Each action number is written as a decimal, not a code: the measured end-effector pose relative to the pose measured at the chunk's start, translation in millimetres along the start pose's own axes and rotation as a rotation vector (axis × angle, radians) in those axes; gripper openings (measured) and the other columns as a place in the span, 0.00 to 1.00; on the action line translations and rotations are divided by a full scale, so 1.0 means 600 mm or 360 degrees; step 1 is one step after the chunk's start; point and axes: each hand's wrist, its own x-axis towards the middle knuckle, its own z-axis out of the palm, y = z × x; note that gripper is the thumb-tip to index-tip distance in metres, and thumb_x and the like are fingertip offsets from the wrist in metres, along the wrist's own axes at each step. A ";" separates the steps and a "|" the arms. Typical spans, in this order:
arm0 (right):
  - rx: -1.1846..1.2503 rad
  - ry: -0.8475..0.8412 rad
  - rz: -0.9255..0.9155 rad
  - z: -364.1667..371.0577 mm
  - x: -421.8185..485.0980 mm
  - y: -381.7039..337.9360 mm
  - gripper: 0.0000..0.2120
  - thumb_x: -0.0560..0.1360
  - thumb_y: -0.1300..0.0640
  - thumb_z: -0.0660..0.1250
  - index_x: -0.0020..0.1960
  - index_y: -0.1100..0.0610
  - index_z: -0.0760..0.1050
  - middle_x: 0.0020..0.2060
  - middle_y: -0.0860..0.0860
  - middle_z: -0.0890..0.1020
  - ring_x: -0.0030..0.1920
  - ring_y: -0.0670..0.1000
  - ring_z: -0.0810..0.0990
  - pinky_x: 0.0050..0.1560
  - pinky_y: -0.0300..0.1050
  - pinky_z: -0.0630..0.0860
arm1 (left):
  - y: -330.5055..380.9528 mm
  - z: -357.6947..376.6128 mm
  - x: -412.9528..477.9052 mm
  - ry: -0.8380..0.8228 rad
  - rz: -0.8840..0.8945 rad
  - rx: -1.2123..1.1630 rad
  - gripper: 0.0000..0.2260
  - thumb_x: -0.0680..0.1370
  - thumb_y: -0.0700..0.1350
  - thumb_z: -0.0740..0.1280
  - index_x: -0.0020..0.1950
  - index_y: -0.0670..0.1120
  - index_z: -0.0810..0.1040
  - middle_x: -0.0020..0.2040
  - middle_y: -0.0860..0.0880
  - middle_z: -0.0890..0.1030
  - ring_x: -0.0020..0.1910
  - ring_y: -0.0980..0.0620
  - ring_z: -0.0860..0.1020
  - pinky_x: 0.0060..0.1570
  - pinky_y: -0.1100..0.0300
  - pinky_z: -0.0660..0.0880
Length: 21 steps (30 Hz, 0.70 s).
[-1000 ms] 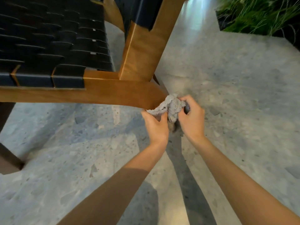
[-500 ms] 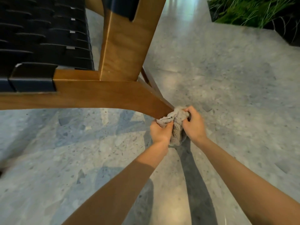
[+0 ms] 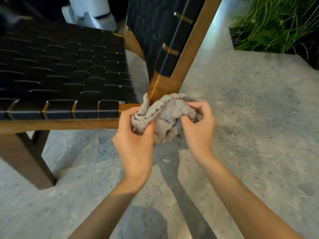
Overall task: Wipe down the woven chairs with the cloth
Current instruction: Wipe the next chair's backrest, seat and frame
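A crumpled grey cloth [image 3: 164, 116] is bunched between both my hands, just in front of the rear corner of a wooden chair. My left hand [image 3: 134, 140] pinches the cloth's left folds. My right hand [image 3: 198, 128] grips its right side with curled fingers. The chair has a black woven seat [image 3: 65, 71], a brown wooden frame rail [image 3: 60, 124] and a black woven backrest [image 3: 158, 40] held by a wooden upright [image 3: 188, 52]. The cloth hides the joint where rail and upright meet.
A dark wooden chair leg [image 3: 27, 163] stands on the speckled grey stone floor [image 3: 250, 126] at the left. A planter with green grass [image 3: 276, 23] sits at the top right. A white object [image 3: 91, 12] stands behind the seat.
My view has risen, so the seat top now shows. Both hands lifted the cloth from below the rail's corner up to seat level, and the cloth is more spread out.
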 end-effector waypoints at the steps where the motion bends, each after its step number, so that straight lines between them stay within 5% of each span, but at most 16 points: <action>1: 0.0045 0.0064 -0.0003 0.010 0.005 -0.012 0.10 0.69 0.67 0.68 0.46 0.55 0.75 0.45 0.50 0.81 0.49 0.47 0.79 0.51 0.39 0.74 | 0.008 -0.005 0.015 0.0038 0.0091 0.0017 0.16 0.72 0.41 0.74 0.56 0.51 0.74 0.49 0.63 0.77 0.50 0.65 0.78 0.45 0.75 0.73; 4: 0.0093 0.0117 0.0186 0.041 0.018 -0.031 0.12 0.72 0.69 0.66 0.51 0.55 0.75 0.46 0.47 0.79 0.48 0.45 0.78 0.52 0.38 0.75 | 0.019 -0.002 0.060 -0.0039 0.0087 0.0126 0.20 0.75 0.42 0.71 0.64 0.50 0.71 0.54 0.65 0.73 0.55 0.69 0.73 0.54 0.75 0.70; 7: -0.0049 -0.0029 0.0478 0.054 0.027 -0.027 0.15 0.75 0.67 0.62 0.59 0.55 0.74 0.42 0.38 0.75 0.44 0.40 0.75 0.45 0.26 0.69 | 0.014 0.010 0.087 -0.0459 0.0008 0.0290 0.21 0.77 0.43 0.67 0.69 0.49 0.68 0.54 0.62 0.74 0.48 0.77 0.71 0.48 0.82 0.66; 10: -0.0167 -0.0273 0.0645 0.052 0.042 -0.029 0.15 0.77 0.63 0.61 0.61 0.52 0.74 0.41 0.37 0.74 0.48 0.44 0.75 0.50 0.37 0.70 | 0.012 0.021 0.103 -0.0775 0.0043 0.0435 0.24 0.78 0.45 0.66 0.73 0.47 0.65 0.60 0.53 0.77 0.54 0.66 0.74 0.53 0.77 0.67; 13: -0.0163 -0.0284 0.0648 0.054 0.048 -0.038 0.12 0.77 0.60 0.62 0.58 0.49 0.75 0.42 0.37 0.77 0.46 0.42 0.77 0.51 0.41 0.74 | 0.011 0.026 0.109 -0.0779 0.0136 0.0527 0.25 0.79 0.44 0.65 0.74 0.47 0.63 0.55 0.52 0.80 0.46 0.66 0.76 0.49 0.79 0.68; 17: -0.0042 -0.0066 0.0725 0.058 0.054 -0.075 0.08 0.77 0.60 0.63 0.54 0.53 0.78 0.43 0.45 0.81 0.44 0.42 0.79 0.46 0.40 0.74 | 0.041 0.042 0.107 -0.0669 0.0017 0.0405 0.27 0.81 0.41 0.60 0.77 0.48 0.54 0.57 0.48 0.80 0.51 0.56 0.79 0.56 0.62 0.75; 21: -0.0040 0.0153 0.0668 0.049 0.094 -0.144 0.10 0.76 0.66 0.64 0.55 0.60 0.79 0.45 0.49 0.83 0.44 0.41 0.80 0.48 0.38 0.77 | 0.101 0.058 0.121 -0.0788 -0.0139 0.0180 0.29 0.80 0.37 0.58 0.76 0.53 0.49 0.71 0.42 0.69 0.68 0.45 0.69 0.67 0.49 0.67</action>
